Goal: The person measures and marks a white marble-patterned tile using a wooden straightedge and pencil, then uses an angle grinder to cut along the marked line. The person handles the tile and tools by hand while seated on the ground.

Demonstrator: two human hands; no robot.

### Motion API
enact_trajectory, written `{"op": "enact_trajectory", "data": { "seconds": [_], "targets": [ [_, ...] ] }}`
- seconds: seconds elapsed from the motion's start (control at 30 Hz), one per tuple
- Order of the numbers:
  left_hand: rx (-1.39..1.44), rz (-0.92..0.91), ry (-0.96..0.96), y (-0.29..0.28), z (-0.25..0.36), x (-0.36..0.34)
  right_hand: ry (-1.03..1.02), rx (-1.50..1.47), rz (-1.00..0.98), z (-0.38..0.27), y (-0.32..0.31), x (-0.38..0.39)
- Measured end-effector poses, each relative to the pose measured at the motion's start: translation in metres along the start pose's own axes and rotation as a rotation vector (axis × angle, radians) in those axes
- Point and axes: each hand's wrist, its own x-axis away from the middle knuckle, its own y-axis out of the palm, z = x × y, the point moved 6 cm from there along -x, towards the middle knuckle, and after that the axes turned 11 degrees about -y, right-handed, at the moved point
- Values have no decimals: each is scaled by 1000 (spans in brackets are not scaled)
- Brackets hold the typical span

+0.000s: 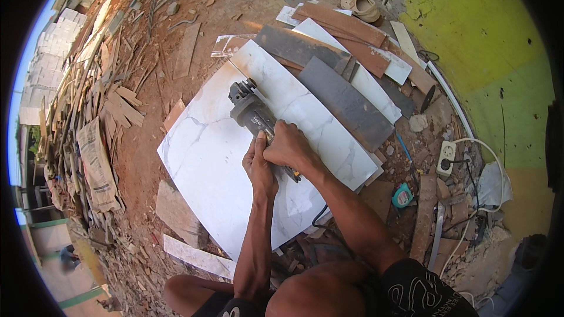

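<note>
A dark angle grinder (254, 113) is held over a large white marble-patterned tile (205, 158) lying in front of me. Its head points away, and the disc end is close to the tile's far part, where a thin line with brownish dust runs toward the far edge. My left hand (258, 163) wraps the grinder's rear body from the left, thumb along it. From the right, my right hand (287, 145) grips the same body, just ahead of the left. Both hands touch each other. The disc itself is mostly hidden.
Dark grey tile strips (346, 103) and brown strips (346, 23) are stacked beyond the tile's right side. On the right lie a teal tape measure (402, 196) and a white power strip (446, 157) with cords. Scrap wood (106, 105) is heaped along the left.
</note>
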Motion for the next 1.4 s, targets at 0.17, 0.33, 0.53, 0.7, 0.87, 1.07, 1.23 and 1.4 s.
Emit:
{"op": "enact_trajectory", "data": {
  "seconds": [0.17, 0.33, 0.53, 0.7, 0.87, 1.07, 1.23, 1.4],
  "targets": [
    [-5, -7, 16, 1, -2, 3, -6, -1, 1, 1, -1, 4],
    [1, -5, 24, 1, -4, 5, -20, 16, 31, 7, 3, 4],
    [-2, -2, 16, 1, -7, 7, -5, 10, 12, 6, 1, 9],
    [1, -8, 10, 4, -8, 10, 2, 14, 16, 6, -2, 13],
    [-12, 15, 15, 5, -8, 15, -5, 19, 13, 7, -1, 16],
    [-81, -19, 18, 0, -12, 15, -5, 17, 22, 7, -2, 19],
    [-27, 2, 16, 7, -13, 20, -4, 32, 24, 11, -2, 21],
    [-72, -13, 24, 2, -16, 21, -5, 38, 27, 9, -3, 25]
  ]
}}
